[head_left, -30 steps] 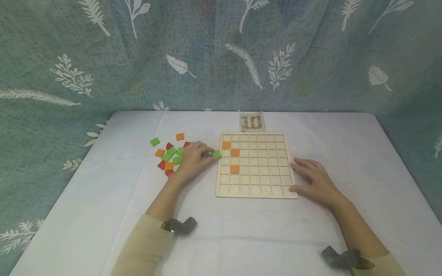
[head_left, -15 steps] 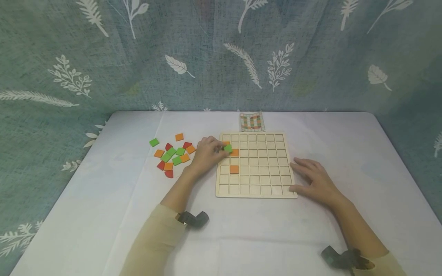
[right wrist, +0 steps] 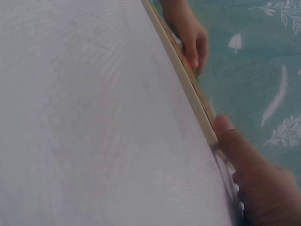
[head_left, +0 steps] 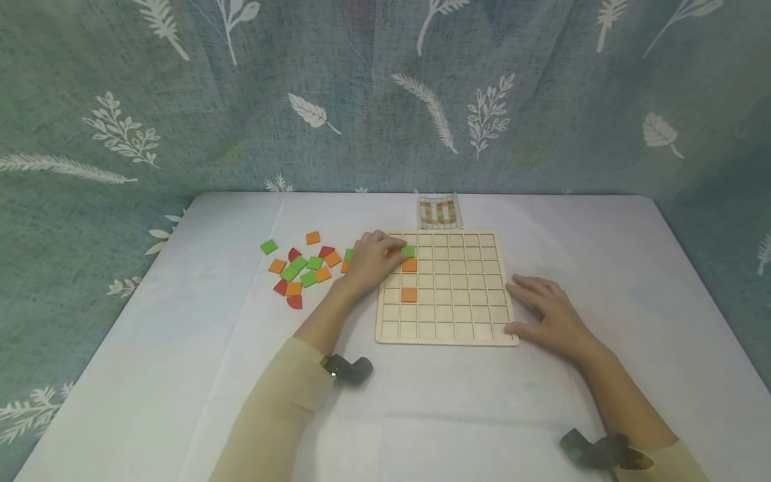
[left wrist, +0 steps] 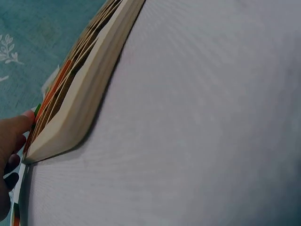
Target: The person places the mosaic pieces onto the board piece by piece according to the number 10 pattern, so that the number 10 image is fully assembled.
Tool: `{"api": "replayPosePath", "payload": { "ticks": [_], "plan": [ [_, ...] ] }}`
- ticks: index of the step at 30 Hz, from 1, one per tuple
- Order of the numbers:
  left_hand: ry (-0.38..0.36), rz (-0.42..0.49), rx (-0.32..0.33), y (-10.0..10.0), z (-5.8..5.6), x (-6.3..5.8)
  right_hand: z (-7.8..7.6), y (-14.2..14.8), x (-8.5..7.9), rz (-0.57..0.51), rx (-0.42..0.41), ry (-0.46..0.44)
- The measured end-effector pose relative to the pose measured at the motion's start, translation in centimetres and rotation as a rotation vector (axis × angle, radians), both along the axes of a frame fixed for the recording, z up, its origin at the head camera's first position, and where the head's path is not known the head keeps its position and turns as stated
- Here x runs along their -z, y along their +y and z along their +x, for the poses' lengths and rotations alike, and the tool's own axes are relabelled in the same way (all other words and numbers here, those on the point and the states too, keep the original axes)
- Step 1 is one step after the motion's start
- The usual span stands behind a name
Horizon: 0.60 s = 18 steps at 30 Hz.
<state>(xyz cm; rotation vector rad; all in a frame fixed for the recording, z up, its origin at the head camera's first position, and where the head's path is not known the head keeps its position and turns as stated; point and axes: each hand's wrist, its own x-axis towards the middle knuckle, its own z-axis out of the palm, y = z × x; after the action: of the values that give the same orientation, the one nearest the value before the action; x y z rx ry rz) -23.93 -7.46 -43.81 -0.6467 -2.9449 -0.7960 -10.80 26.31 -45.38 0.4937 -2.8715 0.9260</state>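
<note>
My left hand (head_left: 370, 260) reaches over the upper left of a wooden grid board (head_left: 454, 314), thumb and forefinger pinching a green square tile (head_left: 409, 251) at a cell in the second column. Directly below that tile sits an orange tile (head_left: 409, 266); another orange tile (head_left: 409, 294) lies lower in the same column. The fingers partly cover a third orange tile to the left. On the board's right side, my right hand (head_left: 548, 316) rests with spread, relaxed fingers at the edge. Its thumb (right wrist: 225, 125) touches the board near the front corner in the right wrist view.
Left of the board, loose green tiles (head_left: 290, 274), orange tiles (head_left: 313, 237) and red quarter-round pieces (head_left: 294, 302) lie scattered on the white tabletop (head_left: 446, 415). A printed pattern card (head_left: 440, 211) lies behind the board. A leaf-patterned curtain (head_left: 373, 100) hangs at the back.
My left hand has carried the green tile from the board's left edge rightward and slightly back, down to the second-column cell. The right hand stays in place.
</note>
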Motion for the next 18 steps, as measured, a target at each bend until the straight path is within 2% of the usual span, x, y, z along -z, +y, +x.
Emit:
{"api": "replayPosePath", "payload": {
  "ticks": [5, 11, 18],
  "plan": [
    [-0.002, 0.012, 0.016, 0.3, -0.3, -0.1, -0.1, -0.1, 0.0, 0.005, 0.003, -0.01],
    [-0.013, 0.03, -0.01, 0.2, -0.2, 0.2, -0.1, -0.1, 0.1, 0.001, -0.002, -0.014],
    [-0.016, 0.068, -0.023, -0.9, 0.6, 0.2, 0.1, -0.1, 0.0, -0.002, 0.001, -0.005]
  ]
}}
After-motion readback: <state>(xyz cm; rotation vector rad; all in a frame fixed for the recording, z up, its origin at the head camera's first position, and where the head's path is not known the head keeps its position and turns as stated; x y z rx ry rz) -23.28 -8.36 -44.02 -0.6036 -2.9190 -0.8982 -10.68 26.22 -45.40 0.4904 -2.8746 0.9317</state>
